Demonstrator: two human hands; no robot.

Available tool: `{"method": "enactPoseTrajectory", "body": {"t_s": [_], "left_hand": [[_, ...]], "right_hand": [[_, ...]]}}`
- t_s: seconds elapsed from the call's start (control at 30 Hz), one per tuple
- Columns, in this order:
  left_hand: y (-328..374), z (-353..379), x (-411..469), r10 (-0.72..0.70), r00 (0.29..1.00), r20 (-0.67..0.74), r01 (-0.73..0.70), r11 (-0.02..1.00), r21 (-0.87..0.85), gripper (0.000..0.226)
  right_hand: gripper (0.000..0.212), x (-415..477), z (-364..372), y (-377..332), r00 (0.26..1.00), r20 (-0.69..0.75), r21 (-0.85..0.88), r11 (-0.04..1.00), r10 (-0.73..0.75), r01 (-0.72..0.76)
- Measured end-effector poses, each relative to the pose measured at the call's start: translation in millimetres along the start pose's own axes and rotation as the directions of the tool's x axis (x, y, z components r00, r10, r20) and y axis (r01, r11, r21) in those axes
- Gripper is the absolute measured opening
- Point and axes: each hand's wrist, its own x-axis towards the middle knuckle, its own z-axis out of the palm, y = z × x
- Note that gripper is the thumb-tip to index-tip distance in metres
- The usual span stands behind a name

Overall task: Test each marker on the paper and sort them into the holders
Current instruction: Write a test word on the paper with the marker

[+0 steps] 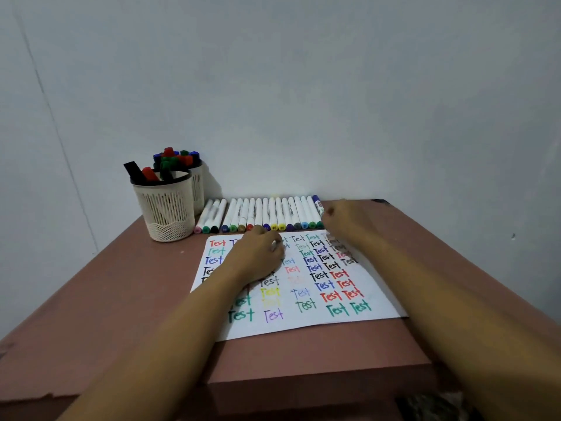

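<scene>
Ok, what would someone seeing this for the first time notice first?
Most striking is the white paper in the centre, covered with the word Test in many colours. Along its far edge lies a row of white markers, with two mesh holders holding markers at back left. The left hand rests on the paper; the right hand is at the row's right end.

The left hand [258,253] hides part of the paper [303,326]; the right hand [343,217] is blurred.

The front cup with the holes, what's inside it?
Inside the front holder stand a black marker leaning left, a red-capped marker and a green-capped marker. Only their tops show above the rim; anything lower is hidden by the wall.
</scene>
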Motion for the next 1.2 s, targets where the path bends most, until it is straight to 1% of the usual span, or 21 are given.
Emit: {"method": "enactPoseTrajectory", "body": {"t_s": [0.07, 0.2, 0.27, 0.33, 0.4, 0.47, 0.6, 0.7, 0.77, 0.83, 0.9, 0.97, 1.03, 1.13, 1.2], "left_hand": [[-0.1, 1.2, 0.5, 0.009, 1.0, -0.012, -0.009, 1.0, 0.008, 0.036], [0.3, 4.8, 3.8, 0.03, 0.999, -0.013, -0.03, 0.999, 0.017, 0.036], [0.7, 5.8, 4.0, 0.034, 0.999, -0.014, -0.033, 0.999, 0.021, 0.036], [-0.6, 6.7, 4.2, 0.033, 0.999, -0.019, -0.033, 0.999, 0.031, 0.036], [-2.0, 6.6, 4.2, 0.031, 0.999, -0.021, -0.03, 0.999, 0.038, 0.036], [-3.5, 6.6, 3.8, 0.025, 1.0, -0.015, -0.025, 0.999, 0.043, 0.036], [-5.1, 6.4, 2.8, 0.023, 1.0, -0.012, -0.022, 0.999, 0.044, 0.036], [-5.3, 4.5, 3.1, 0.012, 1.0, 0.005, -0.012, 0.999, 0.047, 0.036], [-4.7, 3.2, 3.0, 0.004, 1.0, 0.005, -0.004, 0.999, 0.036, 0.036], [-2.3, 1.4, 1.3, 0.014, 0.999, -0.029, -0.014, 1.0, 0.002, 0.037], [0.1, -1.7, 0.3, 0.061, 0.992, -0.109, -0.066, 0.997, -0.047, 0.037], [4.2, -5.5, -2.1, 0.153, 0.966, -0.208, -0.171, 0.983, -0.072, 0.037], [9.8, -7.5, -5.0, 0.247, 0.93, -0.271, -0.27, 0.962, -0.051, 0.039], [17.2, -5.6, -8.9, 0.335, 0.907, -0.253, -0.344, 0.939, 0.008, 0.047], [20.6, -4.6, -8.3, 0.354, 0.913, -0.204, -0.352, 0.935, 0.05, 0.046]], "right_hand": [[0.022, 14.8, 4.4, 1.3, 0.996, -0.043, 0.032, 0.997, 0.072, -0.071], [0.027, 34.5, 17.8, 8.3, 0.978, -0.041, 0.011, 0.979, 0.204, -0.203], [0.025, 41.5, 23.0, 9.6, 0.97, -0.032, -0.008, 0.971, 0.24, -0.24], [0.018, 45.6, 26.1, 8.1, 0.963, -0.02, -0.017, 0.963, 0.268, -0.269], [0.018, 48.5, 27.6, 6.8, 0.958, -0.007, 0.003, 0.958, 0.286, -0.286], [0.016, 49.2, 29.2, 6.5, 0.95, -0.016, 0.053, 0.949, 0.313, -0.311], [0.008, 45.9, 29.7, 8.6, 0.896, -0.115, 0.263, 0.883, 0.43, -0.39], [0.02, 38.7, 22.1, 12.3, 0.87, -0.18, 0.375, 0.85, 0.458, -0.37], [0.022, 29.9, 14.3, 14.8, 0.884, -0.201, 0.431, 0.848, 0.423, -0.308], [0.016, 16.8, 4.5, 15.0, 0.906, -0.202, 0.471, 0.848, 0.373, -0.244], [0.015, 2.5, -5.6, 14.1, 0.918, -0.19, 0.542, 0.817, 0.347, -0.197], [0.015, -16.2, -14.4, 11.2, 0.932, -0.154, 0.621, 0.766, 0.329, -0.168], [0.015, -36.7, -19.6, 8.8, 0.945, -0.115, 0.676, 0.722, 0.306, -0.151], [0.021, -59.6, -17.6, 9.3, 0.955, -0.073, 0.761, 0.635, 0.289, -0.134], [0.025, -65.5, -12.9, 9.2, 0.953, -0.009, 0.842, 0.516, 0.304, -0.157]]}}
